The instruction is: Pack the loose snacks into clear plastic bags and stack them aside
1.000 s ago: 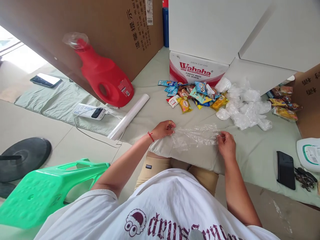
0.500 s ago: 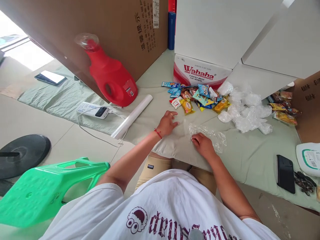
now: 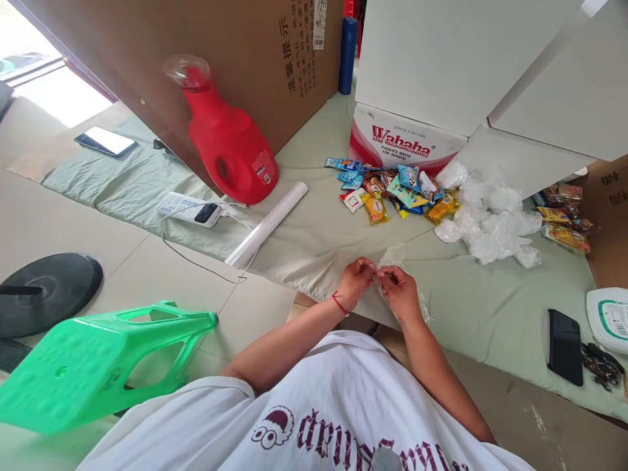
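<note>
Near the table's front edge, my left hand (image 3: pixel 356 282) and my right hand (image 3: pixel 398 288) meet, fingertips pinched together on a clear plastic bag (image 3: pixel 392 256). The crinkled bag hangs around my right hand, and part of it is hidden by the fingers. Beyond my hands lies a pile of small wrapped snacks (image 3: pixel 377 208) in blue, yellow, red and brown packets. Right of that pile is a heap of crumpled clear plastic bags (image 3: pixel 495 219). A roll of clear plastic film (image 3: pixel 267 224) lies to the left.
A red jug (image 3: pixel 230 147) stands at the back left by a brown carton (image 3: pixel 245 59). White boxes rise behind the snacks. A power bank (image 3: pixel 191 209) with a cable lies left; a black phone (image 3: pixel 565 347) and keys (image 3: pixel 602 366) lie right. A green stool (image 3: pixel 73 360) is on the floor.
My left hand has moved right, from open beside the bag to pinching it with my right hand. The bag has been drawn toward me. The view has shifted slightly.
</note>
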Demonstrator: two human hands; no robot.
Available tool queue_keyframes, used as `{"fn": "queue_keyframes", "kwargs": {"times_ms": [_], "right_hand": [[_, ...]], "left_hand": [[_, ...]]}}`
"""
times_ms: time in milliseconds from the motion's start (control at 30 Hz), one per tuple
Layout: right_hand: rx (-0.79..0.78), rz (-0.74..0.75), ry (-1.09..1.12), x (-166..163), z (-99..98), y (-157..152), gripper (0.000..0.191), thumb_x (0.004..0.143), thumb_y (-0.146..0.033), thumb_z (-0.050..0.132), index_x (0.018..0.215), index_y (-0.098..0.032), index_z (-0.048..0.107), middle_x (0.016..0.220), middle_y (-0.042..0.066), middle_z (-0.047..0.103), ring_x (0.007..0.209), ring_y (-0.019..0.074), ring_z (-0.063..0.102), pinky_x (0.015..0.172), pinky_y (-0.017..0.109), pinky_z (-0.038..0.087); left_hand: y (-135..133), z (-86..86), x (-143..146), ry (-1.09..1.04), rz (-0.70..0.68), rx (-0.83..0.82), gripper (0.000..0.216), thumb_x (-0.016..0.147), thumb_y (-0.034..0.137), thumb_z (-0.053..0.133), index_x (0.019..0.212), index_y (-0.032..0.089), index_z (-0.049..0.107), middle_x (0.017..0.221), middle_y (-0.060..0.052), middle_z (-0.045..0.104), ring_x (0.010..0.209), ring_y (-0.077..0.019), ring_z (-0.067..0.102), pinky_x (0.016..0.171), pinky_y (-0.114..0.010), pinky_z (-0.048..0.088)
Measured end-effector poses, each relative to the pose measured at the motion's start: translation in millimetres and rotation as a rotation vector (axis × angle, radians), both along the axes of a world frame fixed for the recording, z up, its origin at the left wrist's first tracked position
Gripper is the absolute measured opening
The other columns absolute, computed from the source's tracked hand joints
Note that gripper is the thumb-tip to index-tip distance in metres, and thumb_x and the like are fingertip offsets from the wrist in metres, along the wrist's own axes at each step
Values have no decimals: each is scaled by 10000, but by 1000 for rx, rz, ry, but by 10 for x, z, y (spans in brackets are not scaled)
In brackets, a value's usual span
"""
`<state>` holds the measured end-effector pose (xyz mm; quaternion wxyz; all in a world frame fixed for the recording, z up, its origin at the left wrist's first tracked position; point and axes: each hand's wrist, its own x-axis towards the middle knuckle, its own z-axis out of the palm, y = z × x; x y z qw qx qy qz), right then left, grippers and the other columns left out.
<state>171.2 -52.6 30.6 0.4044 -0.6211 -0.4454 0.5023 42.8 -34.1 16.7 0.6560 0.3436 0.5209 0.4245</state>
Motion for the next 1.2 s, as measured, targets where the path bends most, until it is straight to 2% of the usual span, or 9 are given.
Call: {"fn": "queue_keyframes", "kwargs": {"times_ms": [133,267,467,533,667,733,867,1067,1200], "right_hand": [[-28,-98,155,-18,37,-2,350,709,-532,772,790,-222,631,564,-59,521,468,103,399,422,241,286],[-11,-151,150,-16,45,-1,355,711,-527,771,762,-223,595,531,-79,461,462,87,362,429,231,265],[-80,-135,250,42,69,7,377,678,-514,794,755,-226,562,564,-88,419,473,77,328,412,222,218],[-62,-147,275,70,89,2,383,680,-517,801,768,-226,569,587,-83,435,496,79,344,423,218,259],[-19,-185,325,158,134,-31,420,673,-536,838,799,-224,587,755,-32,574,658,108,511,584,236,497],[-43,-187,360,237,146,-52,446,673,-559,848,811,-225,587,852,-4,629,736,126,566,642,262,554],[-75,-214,358,469,128,-68,466,662,-561,871,816,-223,590,829,-6,626,714,117,561,570,222,542],[-39,-292,316,925,70,-81,478,630,-541,899,803,-223,588,759,-26,585,652,99,531,543,205,524],[-51,-314,259,1255,8,-141,495,617,-547,909,802,-217,589,761,-19,592,638,99,524,530,208,501]], "left_hand": [[-38,30,60,-18,-7,2,223,953,415,520,847,219,535,869,-34,659,816,-153,642,746,-294,549],[-91,3,154,-6,3,44,159,888,359,635,896,215,568,891,-31,671,831,-160,637,776,-303,540],[28,-48,172,143,142,-14,88,965,257,409,887,230,440,793,-6,593,691,-129,580,654,-269,504],[91,-51,156,235,146,-18,121,979,240,341,870,241,394,713,20,516,612,-128,532,593,-267,470],[205,-50,70,325,125,34,247,1012,391,376,816,243,399,650,47,409,567,-128,417,563,-270,393],[253,-45,-7,414,101,118,315,1002,443,417,765,237,396,650,43,404,607,-133,398,597,-273,365],[346,-25,-187,612,50,295,355,1007,443,381,719,237,344,640,38,378,641,-144,370,633,-284,309],[474,-8,-405,719,20,323,387,1016,530,353,747,252,336,642,28,384,631,-166,367,652,-294,288],[533,-27,-477,780,12,318,367,1032,509,343,765,258,352,634,22,395,619,-180,394,649,-298,276]]}}
